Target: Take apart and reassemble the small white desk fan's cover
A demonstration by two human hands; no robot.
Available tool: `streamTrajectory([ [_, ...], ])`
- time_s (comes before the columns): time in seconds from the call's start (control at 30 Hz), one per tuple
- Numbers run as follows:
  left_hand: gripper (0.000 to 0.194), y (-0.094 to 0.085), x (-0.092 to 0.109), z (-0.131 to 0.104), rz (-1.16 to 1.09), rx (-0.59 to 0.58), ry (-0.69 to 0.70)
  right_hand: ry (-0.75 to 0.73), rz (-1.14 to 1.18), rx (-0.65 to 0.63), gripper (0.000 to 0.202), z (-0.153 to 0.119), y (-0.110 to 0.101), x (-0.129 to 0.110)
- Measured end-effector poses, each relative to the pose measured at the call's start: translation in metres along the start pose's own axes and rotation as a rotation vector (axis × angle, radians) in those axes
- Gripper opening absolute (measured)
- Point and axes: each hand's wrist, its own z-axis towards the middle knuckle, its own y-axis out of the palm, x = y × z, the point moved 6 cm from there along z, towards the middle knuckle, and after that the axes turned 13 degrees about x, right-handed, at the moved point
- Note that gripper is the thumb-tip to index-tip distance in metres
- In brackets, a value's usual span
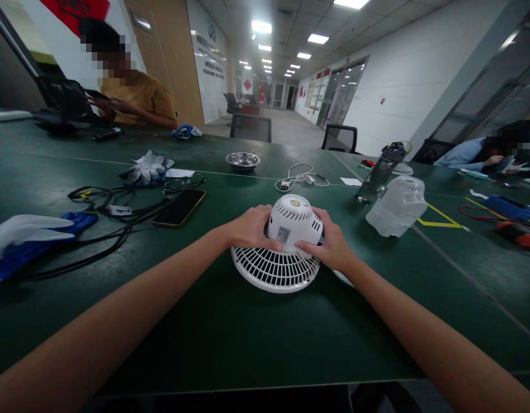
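A white fan head (294, 222) lies face down on the green table, its round slatted grille (276, 272) underneath and its motor housing on top. My left hand (256, 226) grips the housing from the left, thumb pressed near a small printed label. From the right side my right hand (329, 241) closes round the same housing, its thumb pointing toward the label. Most of the fingers of both hands are hidden behind the housing. A pale flat piece (343, 279) shows partly from under my right hand; I cannot tell what it is.
To the right stand a white plastic housing (398, 206) and a water bottle (381, 172). A steel bowl (243, 161) and a white cable (301, 178) lie beyond the fan. On the left are a phone (179, 207), black cables and gloves (36, 235). Two other people sit across the table.
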Motion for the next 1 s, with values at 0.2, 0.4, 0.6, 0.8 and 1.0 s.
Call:
streamTrajectory([
  [0.2,0.080,-0.001,0.000,-0.001,-0.022,0.073,0.013,-0.047,-0.044,-0.073,0.089,-0.001,-0.011,-0.005],
  [0.4,0.123,0.008,0.011,-0.009,-0.237,0.078,0.113,-0.090,0.010,-0.178,0.090,-0.005,-0.010,-0.011],
  [0.6,0.135,0.016,0.009,-0.011,-0.122,0.166,0.128,-0.116,-0.005,-0.207,0.096,-0.001,-0.010,-0.012],
  [0.8,0.126,0.015,0.018,-0.012,-0.063,0.201,0.141,-0.041,0.033,-0.220,0.098,-0.004,-0.009,-0.016],
  [1.0,0.116,0.014,0.021,-0.014,-0.057,0.215,0.137,0.034,0.093,-0.237,0.093,-0.006,-0.006,-0.018],
])
